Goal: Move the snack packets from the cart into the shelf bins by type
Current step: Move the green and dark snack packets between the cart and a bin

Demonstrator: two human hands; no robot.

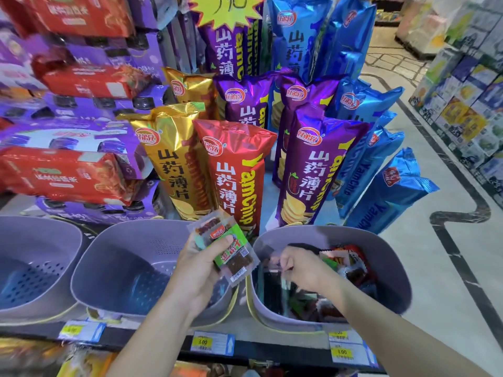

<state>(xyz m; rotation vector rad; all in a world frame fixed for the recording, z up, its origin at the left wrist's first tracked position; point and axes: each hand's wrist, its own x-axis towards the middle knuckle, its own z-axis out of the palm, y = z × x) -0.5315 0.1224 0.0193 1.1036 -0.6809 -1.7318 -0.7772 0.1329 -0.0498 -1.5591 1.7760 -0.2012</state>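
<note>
1. I count three lavender tubs in a row on the shelf (272, 352): left bin (40, 223), middle bin (130, 246) and right bin (392, 268).
2. My left hand (201, 268) hovers over the near right corner of the middle bin. Its fingers are curled underneath and its thumb is pressed on top of a small fan of packets (234, 254). I make out two: a green-labelled one in front and a red-labelled one behind, both clear wrappers with a dark snack inside.
3. My right hand (296, 268) is down inside the right bin, knuckles up, with the fingers bent into the heap (351, 262) there. The fingertips are blurred, so I cannot tell whether it grips anything.
4. That heap is loose packets in red, green and dark wrappers, too jumbled for me to count.
5. The left bin shows a perforated floor. The middle bin's floor is partly hidden by my left hand.
6. Behind the bins stand tall yam-chip bags (234, 172): two gold, one red, at least four purple and at least five blue. The blue ones lean at the right.
7. To the left, three red boxes (62, 172) lie stacked among purple ones.
8. Four yellow-and-blue tags (212, 342) hang on the shelf edge: one at the left, one in the middle, and two stacked under the right bin.
9. One yellow starburst sign (226, 6) sits at the top, over the purple bags.
</note>
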